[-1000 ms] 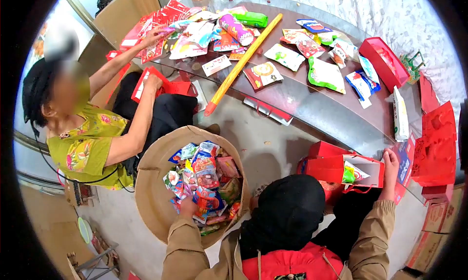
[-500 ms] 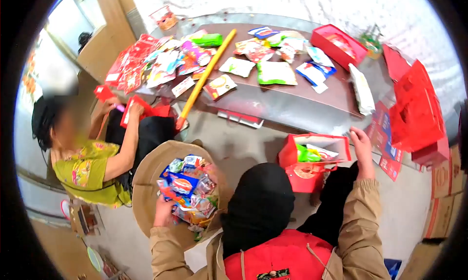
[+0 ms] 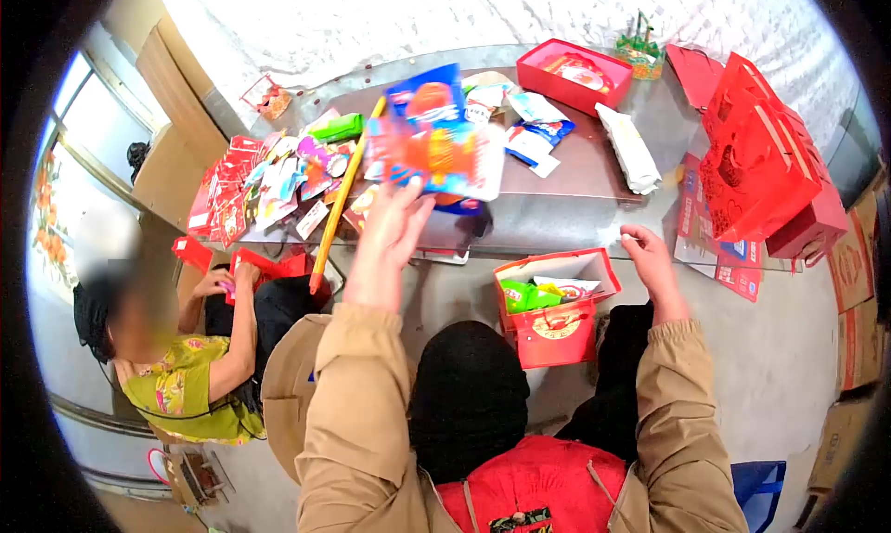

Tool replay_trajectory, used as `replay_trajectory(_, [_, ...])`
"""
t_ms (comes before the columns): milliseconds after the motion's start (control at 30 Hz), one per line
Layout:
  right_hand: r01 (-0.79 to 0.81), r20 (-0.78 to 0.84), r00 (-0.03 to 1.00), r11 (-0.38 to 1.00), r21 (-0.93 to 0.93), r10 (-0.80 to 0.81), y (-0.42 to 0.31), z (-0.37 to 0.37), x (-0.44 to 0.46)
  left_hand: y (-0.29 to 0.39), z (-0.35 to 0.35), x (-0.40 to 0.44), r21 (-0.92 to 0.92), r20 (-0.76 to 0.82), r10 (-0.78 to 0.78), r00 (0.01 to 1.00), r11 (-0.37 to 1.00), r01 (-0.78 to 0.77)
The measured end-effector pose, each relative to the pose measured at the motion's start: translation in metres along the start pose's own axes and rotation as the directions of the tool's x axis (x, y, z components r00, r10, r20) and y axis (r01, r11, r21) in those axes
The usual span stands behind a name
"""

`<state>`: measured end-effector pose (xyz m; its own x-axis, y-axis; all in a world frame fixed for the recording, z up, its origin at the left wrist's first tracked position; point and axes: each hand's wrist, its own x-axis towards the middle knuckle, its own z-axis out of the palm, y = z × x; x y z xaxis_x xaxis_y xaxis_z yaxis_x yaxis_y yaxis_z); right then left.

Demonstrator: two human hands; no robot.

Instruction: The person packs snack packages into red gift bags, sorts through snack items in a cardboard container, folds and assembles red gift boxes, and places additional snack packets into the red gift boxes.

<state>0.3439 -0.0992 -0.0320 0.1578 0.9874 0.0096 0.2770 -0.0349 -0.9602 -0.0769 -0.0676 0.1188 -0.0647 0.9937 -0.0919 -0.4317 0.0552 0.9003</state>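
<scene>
My left hand (image 3: 397, 229) is raised over the near edge of the table, holding several colourful snack packets (image 3: 436, 148) in blue, red and orange, blurred by motion. Beyond the open red gift box (image 3: 557, 333), to its upper right, my right hand (image 3: 647, 257) is held with fingers curled and close together; whether something small is between them is too small to make out. Green packets (image 3: 531, 296) and a white one lie inside the box.
A co-worker (image 3: 195, 375) at the left handles red boxes. A round cardboard bin (image 3: 290, 389) stands between us. The table (image 3: 580, 185) bears snack packets, a yellow stick (image 3: 342, 199) and a red tray box (image 3: 574, 74). Red bags (image 3: 756, 162) stand at the right.
My left hand has risen from the cardboard bin to above the table with packets in it. My right hand has come away from the gift box's side. The view has shifted.
</scene>
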Motion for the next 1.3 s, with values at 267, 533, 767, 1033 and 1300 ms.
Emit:
replay_trajectory(267, [0.075,0.115,0.99,0.997,0.021,-0.077,-0.005,0.013,0.006,-0.086,0.001,-0.039,0.405,-0.113,-0.046,0.992,0.91,0.089])
replay_trajectory(533, [0.135,0.221,0.964,0.989,0.063,-0.146,0.023,0.029,0.032,-0.11,-0.073,-0.121,0.839,-0.156,0.331,0.931,0.541,-0.051])
replay_trajectory(767, [0.13,0.17,0.976,0.991,0.028,-0.133,0.022,0.033,0.03,-0.088,-0.085,-0.142,0.954,-0.182,0.267,0.946,0.28,0.105])
replay_trajectory(1033, [0.125,0.198,0.97,0.988,0.088,-0.141,0.058,0.017,0.053,-0.094,-0.079,-0.137,0.959,-0.084,0.293,0.952,0.284,-0.003])
replay_trajectory(1300, [0.081,0.188,0.977,0.991,0.103,-0.099,0.049,0.014,0.047,-0.093,-0.082,-0.139,0.966,-0.077,0.342,0.937,0.259,-0.015])
